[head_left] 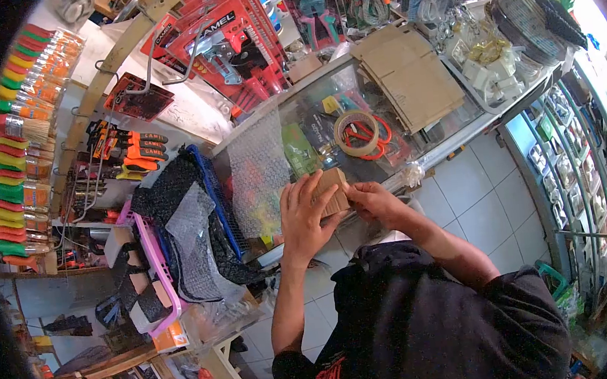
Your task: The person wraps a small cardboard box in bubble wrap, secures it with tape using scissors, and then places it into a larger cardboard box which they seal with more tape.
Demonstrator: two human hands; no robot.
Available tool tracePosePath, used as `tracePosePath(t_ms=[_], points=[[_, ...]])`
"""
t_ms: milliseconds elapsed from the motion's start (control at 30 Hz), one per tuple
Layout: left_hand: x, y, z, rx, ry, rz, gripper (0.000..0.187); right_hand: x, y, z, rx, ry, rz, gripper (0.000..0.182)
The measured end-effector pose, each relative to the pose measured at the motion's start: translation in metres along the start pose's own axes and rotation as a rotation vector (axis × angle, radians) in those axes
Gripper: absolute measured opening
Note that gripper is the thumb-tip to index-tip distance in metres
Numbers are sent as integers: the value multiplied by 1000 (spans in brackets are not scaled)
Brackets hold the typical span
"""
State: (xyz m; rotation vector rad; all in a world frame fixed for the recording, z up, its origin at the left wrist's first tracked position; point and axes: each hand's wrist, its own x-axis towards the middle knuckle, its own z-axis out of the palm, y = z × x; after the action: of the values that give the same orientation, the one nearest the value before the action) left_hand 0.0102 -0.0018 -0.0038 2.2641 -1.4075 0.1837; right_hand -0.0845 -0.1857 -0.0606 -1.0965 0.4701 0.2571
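Observation:
A small brown cardboard box (332, 189) is between my hands at the front edge of the glass counter. My left hand (304, 214) rests against its left side, fingers stretched up along it and thumb near the bottom. My right hand (376, 201) is closed at the box's right edge, gripping it between thumb and fingers. Just beyond lie a roll of tape (356, 132) and red-handled scissors (383, 137). Left of my left hand, a sheet of bubble wrap (256, 172) covers part of the counter.
Flat cardboard sheets (408, 74) lie at the counter's far right. A blue crate (213, 204) with dark bubble wrap and a pink basket (159, 272) stand left. Carded tools (225, 49) hang behind; paintbrushes (24, 133) hang far left. Tiled floor (478, 190) shows right.

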Motion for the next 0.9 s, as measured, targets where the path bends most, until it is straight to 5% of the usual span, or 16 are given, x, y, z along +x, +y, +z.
tracePosePath(t_ms=[900], points=[[-4,4,-3,54,-58,1,57,-11,-1,4,136,-19,107,43]])
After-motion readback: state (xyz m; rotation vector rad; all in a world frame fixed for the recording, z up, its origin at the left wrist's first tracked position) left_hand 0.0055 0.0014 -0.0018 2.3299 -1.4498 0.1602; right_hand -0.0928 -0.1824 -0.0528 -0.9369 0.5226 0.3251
